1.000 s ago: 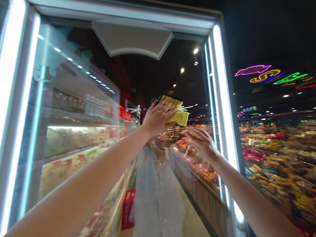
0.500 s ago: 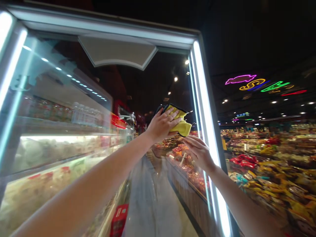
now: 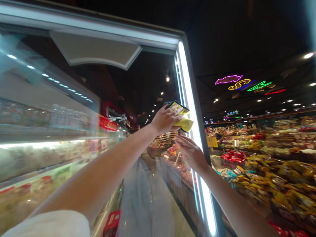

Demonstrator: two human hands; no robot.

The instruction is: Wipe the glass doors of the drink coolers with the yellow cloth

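My left hand (image 3: 165,119) holds a yellow cloth with black edging (image 3: 184,124), its fingers spread over it. The cloth is up at the glass pane (image 3: 138,85), reaching the bright light strip (image 3: 195,126) on the right of the frame. Just below the cloth is my right hand (image 3: 192,153), fingers stretched out, nothing visible in it. It is close to the same light strip; whether it touches the glass I cannot tell.
Around the pane runs a metal frame (image 3: 98,24). Blurred shelves of goods (image 3: 49,144) show on the left side of the glass. To the right lie heaps of packaged snacks (image 3: 276,177), with a yellow price sign (image 3: 212,142) near the frame. Neon shapes (image 3: 239,84) glow overhead.
The view has turned right, so the frame sits further left. My left hand and the cloth have moved right across the glass to the light strip. My right hand stays just below.
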